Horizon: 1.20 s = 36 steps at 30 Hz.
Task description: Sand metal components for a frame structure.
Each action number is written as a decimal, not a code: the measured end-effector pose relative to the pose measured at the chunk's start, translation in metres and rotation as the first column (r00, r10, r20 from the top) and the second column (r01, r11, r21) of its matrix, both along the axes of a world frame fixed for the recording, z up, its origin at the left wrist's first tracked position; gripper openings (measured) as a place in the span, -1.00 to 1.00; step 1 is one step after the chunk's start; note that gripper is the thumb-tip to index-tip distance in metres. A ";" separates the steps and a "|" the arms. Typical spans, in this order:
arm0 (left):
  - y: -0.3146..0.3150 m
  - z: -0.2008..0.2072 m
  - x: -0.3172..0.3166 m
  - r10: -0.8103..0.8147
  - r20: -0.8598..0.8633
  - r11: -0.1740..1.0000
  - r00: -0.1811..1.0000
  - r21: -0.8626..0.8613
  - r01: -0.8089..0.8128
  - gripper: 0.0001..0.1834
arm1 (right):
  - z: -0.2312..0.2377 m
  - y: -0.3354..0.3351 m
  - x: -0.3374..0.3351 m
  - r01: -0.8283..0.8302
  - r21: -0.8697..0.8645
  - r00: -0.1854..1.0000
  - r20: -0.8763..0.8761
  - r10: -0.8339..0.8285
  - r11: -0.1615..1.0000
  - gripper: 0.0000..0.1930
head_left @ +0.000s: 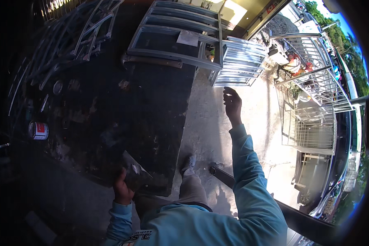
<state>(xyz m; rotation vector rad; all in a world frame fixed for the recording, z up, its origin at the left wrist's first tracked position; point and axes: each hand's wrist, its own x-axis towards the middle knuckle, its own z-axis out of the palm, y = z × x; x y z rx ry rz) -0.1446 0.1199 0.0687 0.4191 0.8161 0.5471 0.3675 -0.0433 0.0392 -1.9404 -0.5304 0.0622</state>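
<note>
I note, nearest to me, the left hand [122,189] clenched on the near corner of a dark metal sheet [137,170], which rests at the front edge of the black workbench [123,106]. The sheet has not been lifted clear; by my judgement the handling is at an early stage, with the carry or placement still to do. The left arm is bent and tucked low. The right hand [232,102] is raised well ahead over the concrete floor [211,131], arm nearly straight, fingers loosely curled and grasping nothing. Farther off, a red-and-white tin [38,130] sits on the bench, and silver metal frames [180,37] lie beyond
</note>
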 end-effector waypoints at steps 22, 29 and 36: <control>-0.094 -0.007 0.244 0.293 0.048 0.940 0.955 0.166 -0.297 -0.60 | 0.015 0.267 0.228 -0.245 -0.630 0.625 0.478 0.617 0.737 -0.34; -0.020 -0.094 0.363 0.312 -0.438 0.664 0.843 0.735 0.136 -0.59 | -0.020 0.336 0.269 -0.233 -0.751 0.573 0.408 0.711 0.618 -0.44; 0.018 -0.087 0.450 0.313 -0.484 0.395 0.818 0.849 0.351 -0.44 | 0.068 0.263 0.280 -0.796 -0.413 0.425 0.141 0.894 0.443 -0.83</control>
